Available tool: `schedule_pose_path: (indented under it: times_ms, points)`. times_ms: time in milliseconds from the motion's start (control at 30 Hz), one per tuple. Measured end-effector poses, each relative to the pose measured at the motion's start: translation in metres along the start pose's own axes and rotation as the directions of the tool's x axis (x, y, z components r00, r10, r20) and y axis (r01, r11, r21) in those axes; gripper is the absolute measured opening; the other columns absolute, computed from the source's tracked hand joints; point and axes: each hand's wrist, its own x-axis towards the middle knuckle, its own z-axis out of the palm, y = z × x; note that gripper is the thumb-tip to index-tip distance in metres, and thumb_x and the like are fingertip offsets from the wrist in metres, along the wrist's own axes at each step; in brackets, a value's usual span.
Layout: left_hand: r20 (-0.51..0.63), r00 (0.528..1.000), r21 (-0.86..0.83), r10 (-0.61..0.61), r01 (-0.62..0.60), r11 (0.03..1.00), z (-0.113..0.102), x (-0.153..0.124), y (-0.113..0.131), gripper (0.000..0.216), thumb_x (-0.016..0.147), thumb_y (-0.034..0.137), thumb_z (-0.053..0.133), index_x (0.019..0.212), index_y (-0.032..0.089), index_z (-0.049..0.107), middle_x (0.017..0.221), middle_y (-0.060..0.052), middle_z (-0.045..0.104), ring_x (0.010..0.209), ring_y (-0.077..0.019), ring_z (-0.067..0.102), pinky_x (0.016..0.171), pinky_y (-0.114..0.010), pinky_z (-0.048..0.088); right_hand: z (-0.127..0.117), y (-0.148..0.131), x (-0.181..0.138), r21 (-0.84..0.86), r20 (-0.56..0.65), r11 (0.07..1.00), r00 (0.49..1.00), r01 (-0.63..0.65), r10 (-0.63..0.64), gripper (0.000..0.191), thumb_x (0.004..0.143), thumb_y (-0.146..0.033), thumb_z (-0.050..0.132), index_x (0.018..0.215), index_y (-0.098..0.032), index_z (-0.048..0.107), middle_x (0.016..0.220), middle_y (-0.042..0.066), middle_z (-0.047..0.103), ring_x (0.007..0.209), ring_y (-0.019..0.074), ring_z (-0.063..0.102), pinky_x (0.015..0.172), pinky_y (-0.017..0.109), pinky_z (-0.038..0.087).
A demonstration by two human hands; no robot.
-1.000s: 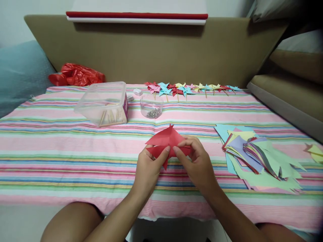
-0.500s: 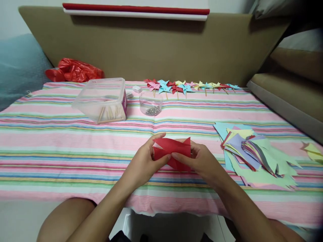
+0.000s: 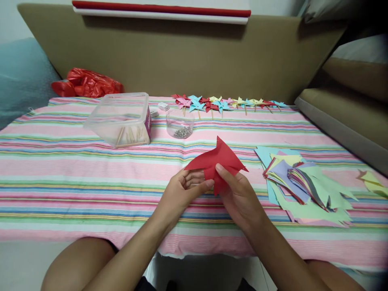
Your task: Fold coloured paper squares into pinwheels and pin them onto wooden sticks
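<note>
A cut red paper piece (image 3: 218,159) with pointed flaps is held above the striped tablecloth (image 3: 75,178) near the front middle. My left hand (image 3: 182,192) pinches its lower left part with thumb and fingers. My right hand (image 3: 238,194) grips it from the right, thumb on top near the centre. One pointed flap stands up toward the far side, another points right.
A stack of cut coloured papers (image 3: 306,182) lies to the right. A clear box of wooden sticks (image 3: 121,119) and a small clear cup of pins (image 3: 180,124) stand further back. A row of finished pinwheels (image 3: 224,104) lines the far edge. A red plastic bag (image 3: 87,83) lies far left.
The red paper was folded low between both hands; now its flaps have opened upward and rightward. Both hands have turned it and shifted slightly right.
</note>
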Motion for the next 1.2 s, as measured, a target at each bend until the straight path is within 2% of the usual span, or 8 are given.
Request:
schedule_pose_path:
  times_ms: [133,267,767,867,933,1033,1133,1200]
  points:
    - [0.000,0.997,0.001,0.073,-0.073,0.997,0.008,-0.001,-0.009,0.021,0.077,0.032,0.084,0.087,0.017,0.073,0.082,-0.001,0.071,0.076,-0.0133,0.065,0.073,-0.024,0.051,0.003,0.001,-0.002,0.042,-0.017,0.998,0.999,-0.035,0.036,0.026,0.081,-0.045,0.077,0.093,-0.023,0.072,0.097,0.003,0.076,0.093,0.0244,0.069,0.083,0.039,0.057]
    - [-0.033,0.995,-0.005,0.096,-0.096,0.995,0.010,-0.001,-0.012,0.022,0.085,0.038,0.077,0.082,0.017,0.071,0.079,-0.001,0.070,0.075,-0.0134,0.064,0.076,-0.026,0.052,0.006,0.005,-0.002,0.068,-0.036,0.996,0.997,-0.062,0.064,0.026,0.075,-0.044,0.082,0.087,-0.023,0.072,0.092,0.003,0.076,0.093,0.0255,0.070,0.085,0.041,0.057]
    - [-0.118,0.991,-0.053,0.062,-0.068,0.996,0.007,0.000,-0.013,0.026,0.080,0.037,0.081,0.075,0.015,0.068,0.070,0.001,0.066,0.064,-0.0106,0.057,0.064,-0.022,0.048,0.000,0.007,-0.001,0.015,-0.053,0.996,0.995,-0.086,0.086,0.028,0.080,-0.046,0.078,0.087,-0.019,0.073,0.088,0.005,0.077,0.089,0.0241,0.070,0.079,0.037,0.057]
    - [-0.166,0.985,-0.056,0.055,-0.065,0.996,0.007,0.001,-0.013,0.028,0.077,0.038,0.083,0.073,0.015,0.068,0.068,0.001,0.065,0.062,-0.0106,0.056,0.062,-0.022,0.046,-0.003,0.009,0.000,-0.061,-0.088,0.998,0.996,-0.028,0.022,0.035,0.085,-0.048,0.071,0.107,-0.021,0.069,0.102,0.006,0.075,0.092,0.0240,0.070,0.078,0.037,0.057]
    - [-0.209,0.976,-0.079,0.058,-0.076,0.994,0.006,0.004,-0.012,0.028,0.075,0.038,0.084,0.072,0.015,0.068,0.068,0.001,0.065,0.061,-0.0102,0.056,0.062,-0.022,0.046,-0.006,0.009,0.001,-0.177,-0.125,0.979,0.985,0.098,-0.121,0.047,0.088,-0.045,0.067,0.130,-0.028,0.057,0.119,0.006,0.069,0.097,0.0226,0.069,0.080,0.037,0.057]
    - [-0.264,0.962,-0.125,0.069,-0.105,0.987,0.003,0.007,-0.011,0.029,0.073,0.036,0.086,0.069,0.015,0.067,0.069,0.003,0.064,0.063,-0.0093,0.056,0.063,-0.021,0.046,-0.011,0.005,0.000,-0.445,0.004,0.835,0.933,0.324,-0.360,0.056,0.090,-0.031,0.062,0.143,-0.036,0.044,0.143,0.008,0.055,0.115,0.0231,0.063,0.092,0.041,0.055]
    - [-0.276,0.958,-0.152,0.073,-0.118,0.981,0.001,0.009,-0.010,0.026,0.073,0.035,0.086,0.074,0.014,0.070,0.075,0.001,0.067,0.067,-0.0093,0.057,0.066,-0.020,0.047,-0.014,0.002,-0.003,-0.662,0.276,0.561,0.858,0.497,-0.434,0.036,0.090,-0.023,0.062,0.125,-0.033,0.063,0.153,0.009,0.043,0.145,0.0275,0.040,0.111,0.049,0.043]
    - [-0.273,0.959,-0.155,0.070,-0.115,0.981,0.000,0.009,-0.009,0.025,0.074,0.034,0.086,0.078,0.014,0.072,0.079,0.000,0.069,0.069,-0.0098,0.058,0.067,-0.021,0.047,-0.014,0.002,-0.003,-0.718,0.354,0.438,0.825,0.541,-0.440,0.023,0.087,-0.023,0.067,0.109,-0.030,0.071,0.155,0.009,0.039,0.151,0.0288,0.029,0.117,0.051,0.035]
